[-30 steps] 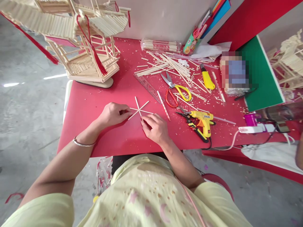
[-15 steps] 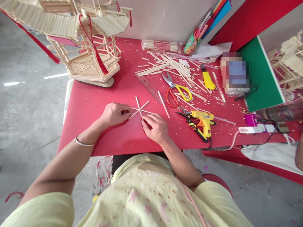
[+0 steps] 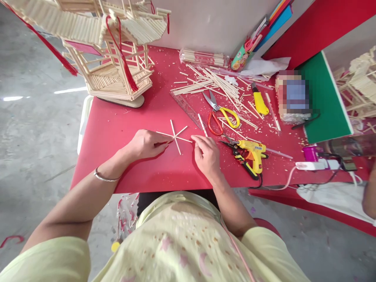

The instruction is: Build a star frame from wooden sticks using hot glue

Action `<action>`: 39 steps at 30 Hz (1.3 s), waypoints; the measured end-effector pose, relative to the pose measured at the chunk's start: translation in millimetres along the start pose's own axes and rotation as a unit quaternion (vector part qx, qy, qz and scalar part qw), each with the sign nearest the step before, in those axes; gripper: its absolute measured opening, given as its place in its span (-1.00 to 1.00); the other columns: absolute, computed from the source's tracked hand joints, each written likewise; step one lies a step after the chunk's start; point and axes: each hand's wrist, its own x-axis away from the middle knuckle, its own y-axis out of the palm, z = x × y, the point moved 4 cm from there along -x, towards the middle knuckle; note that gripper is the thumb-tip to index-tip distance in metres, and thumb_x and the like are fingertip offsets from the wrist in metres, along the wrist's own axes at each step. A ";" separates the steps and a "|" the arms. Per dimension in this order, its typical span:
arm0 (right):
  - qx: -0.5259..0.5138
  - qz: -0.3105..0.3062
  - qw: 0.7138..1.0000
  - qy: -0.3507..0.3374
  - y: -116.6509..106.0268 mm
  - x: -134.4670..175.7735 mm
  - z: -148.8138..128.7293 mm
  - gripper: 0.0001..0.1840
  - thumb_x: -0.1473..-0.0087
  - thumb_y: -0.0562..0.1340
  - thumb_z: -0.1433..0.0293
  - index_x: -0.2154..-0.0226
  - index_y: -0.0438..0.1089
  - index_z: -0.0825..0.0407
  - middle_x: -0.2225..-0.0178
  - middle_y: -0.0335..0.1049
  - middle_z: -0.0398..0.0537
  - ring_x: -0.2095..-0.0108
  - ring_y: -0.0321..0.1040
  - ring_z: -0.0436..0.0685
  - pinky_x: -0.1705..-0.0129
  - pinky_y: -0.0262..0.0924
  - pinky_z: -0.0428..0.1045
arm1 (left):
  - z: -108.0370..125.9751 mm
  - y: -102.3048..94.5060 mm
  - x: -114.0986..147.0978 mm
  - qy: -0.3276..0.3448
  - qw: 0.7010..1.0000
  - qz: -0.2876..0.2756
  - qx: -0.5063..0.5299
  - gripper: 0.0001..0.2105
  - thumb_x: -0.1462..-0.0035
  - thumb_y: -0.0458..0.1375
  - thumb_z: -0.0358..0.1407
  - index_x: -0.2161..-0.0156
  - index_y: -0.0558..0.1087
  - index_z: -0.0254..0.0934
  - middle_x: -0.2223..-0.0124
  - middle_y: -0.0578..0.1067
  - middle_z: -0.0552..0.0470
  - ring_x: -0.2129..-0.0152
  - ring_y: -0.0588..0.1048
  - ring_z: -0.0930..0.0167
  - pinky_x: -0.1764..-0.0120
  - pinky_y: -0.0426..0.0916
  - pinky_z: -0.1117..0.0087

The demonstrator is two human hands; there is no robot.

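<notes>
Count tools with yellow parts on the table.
4: glue gun, right of the right hand; pliers, partly under it; scissors, behind them; knife, farther back, right. Others may be hidden.

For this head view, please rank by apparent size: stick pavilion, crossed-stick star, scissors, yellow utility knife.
1. Stick pavilion, clearly largest, even cropped by the frame
2. Crossed-stick star and scissors, too alike to rank
3. Yellow utility knife

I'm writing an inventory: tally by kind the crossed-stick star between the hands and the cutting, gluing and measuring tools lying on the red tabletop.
Crossed-stick star: 1
Scissors: 1
Yellow knife: 1
Black-and-yellow snips: 1
Glue gun: 1
Ruler: 1
Total: 6
</notes>
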 end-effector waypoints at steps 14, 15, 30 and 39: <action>0.047 -0.058 0.996 -0.042 10.8 -3.3 -28.9 -0.76 -0.38 0.24 0.32 -0.02 0.56 -0.05 0.09 0.61 0.03 0.07 0.47 0.24 -0.06 0.38 0.16 | 0.7 4.0 0.5 0.028 0.999 0.026 -0.015 -0.73 -0.33 0.15 -0.20 0.01 0.69 -0.07 0.14 0.73 0.02 0.31 0.67 0.34 0.30 0.40 0.39; 0.052 -0.056 0.996 -0.036 12.6 1.5 -30.7 -0.78 -0.37 0.27 0.29 0.00 0.56 -0.05 0.12 0.60 0.03 0.09 0.47 0.24 -0.03 0.38 0.15 | 2.0 3.0 0.1 0.034 0.998 0.041 -0.015 -0.73 -0.35 0.14 -0.20 0.03 0.69 -0.09 0.18 0.72 0.01 0.34 0.65 0.36 0.32 0.38 0.40; 0.105 -0.057 0.993 0.006 25.0 18.8 -27.4 -0.77 -0.38 0.23 0.32 0.04 0.58 -0.02 0.18 0.52 0.00 0.12 0.44 0.16 0.06 0.32 0.02 | -3.5 -7.2 -1.9 0.005 0.992 0.101 -0.074 -0.72 -0.38 0.11 -0.20 0.08 0.67 -0.18 0.10 0.59 -0.02 0.37 0.53 0.45 0.36 0.34 0.44; 0.122 -0.063 0.990 0.029 26.5 20.4 -23.5 -0.76 -0.40 0.21 0.34 0.02 0.59 -0.05 0.15 0.52 0.00 0.10 0.43 0.16 0.03 0.29 0.01 | -3.8 -1.3 -2.9 0.018 0.995 0.070 -0.066 -0.74 -0.36 0.11 -0.25 0.15 0.68 -0.20 0.18 0.60 -0.03 0.34 0.57 0.41 0.35 0.34 0.44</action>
